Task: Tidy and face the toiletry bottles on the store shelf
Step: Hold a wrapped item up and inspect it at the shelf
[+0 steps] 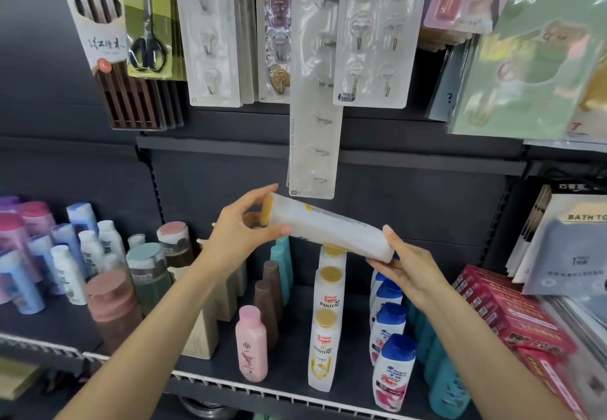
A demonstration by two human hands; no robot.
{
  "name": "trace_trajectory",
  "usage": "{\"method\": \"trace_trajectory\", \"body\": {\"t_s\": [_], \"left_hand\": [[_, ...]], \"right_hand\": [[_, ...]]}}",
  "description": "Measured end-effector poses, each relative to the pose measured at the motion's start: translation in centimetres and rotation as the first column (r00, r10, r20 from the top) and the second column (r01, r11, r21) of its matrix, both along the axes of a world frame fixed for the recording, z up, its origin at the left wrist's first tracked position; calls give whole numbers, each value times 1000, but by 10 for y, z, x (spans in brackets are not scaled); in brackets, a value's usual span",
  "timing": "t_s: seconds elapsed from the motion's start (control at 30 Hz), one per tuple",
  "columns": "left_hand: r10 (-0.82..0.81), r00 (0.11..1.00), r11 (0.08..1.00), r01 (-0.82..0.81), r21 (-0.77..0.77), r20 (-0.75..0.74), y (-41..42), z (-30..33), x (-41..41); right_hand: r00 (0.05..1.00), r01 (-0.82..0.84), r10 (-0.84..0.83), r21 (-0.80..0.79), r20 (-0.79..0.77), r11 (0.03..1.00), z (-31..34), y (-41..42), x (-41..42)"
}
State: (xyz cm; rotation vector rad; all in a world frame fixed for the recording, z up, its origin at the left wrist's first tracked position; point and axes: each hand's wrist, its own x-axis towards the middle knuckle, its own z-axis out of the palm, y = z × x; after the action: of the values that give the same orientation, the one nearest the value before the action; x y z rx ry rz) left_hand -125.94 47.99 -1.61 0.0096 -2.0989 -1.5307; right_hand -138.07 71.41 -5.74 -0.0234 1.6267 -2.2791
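The print on the white bottle (328, 227) is blurred and unreadable; its underside is hidden. The bottle lies sideways, held in the air between both hands. Left hand (241, 229): thumb and fingers closed around the yellow-capped end. Right hand (410, 270): fingers closed under the base end. Directly below the grip, a row of Pantene bottles (325, 334) stands upright on the shelf (289, 383)

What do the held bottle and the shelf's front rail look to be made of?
Held bottle: likely plastic, white and faintly translucent with a matte look, and a yellow cap. Front rail: probably white-coated wire, judging by its thin repeated bars.
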Motion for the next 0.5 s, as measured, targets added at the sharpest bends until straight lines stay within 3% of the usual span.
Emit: {"method": "trace_trajectory", "body": {"t_s": [0.1,0.27,0.33,0.4,0.5], "left_hand": [[36,999,999,-36,-26,-3,2,1,-9],[118,991,980,-126,153,57,8,1,-30],[164,984,968,-174,179,70,15,3,-40],[205,974,960,-219,173,96,21,5,-50],[252,960,959,-264,101,123,33,4,-65]], "right_hand": [[998,-1,-3,50,66,999,-2,-1,-3],[997,-81,76,265,31,961,-2,3,-8],[984,-104,163,489,-79,866,0,2,-12],[930,17,225,644,-291,765,4,2,-19],[741,132,371,664,-559,736,18,-2,-23]]}}
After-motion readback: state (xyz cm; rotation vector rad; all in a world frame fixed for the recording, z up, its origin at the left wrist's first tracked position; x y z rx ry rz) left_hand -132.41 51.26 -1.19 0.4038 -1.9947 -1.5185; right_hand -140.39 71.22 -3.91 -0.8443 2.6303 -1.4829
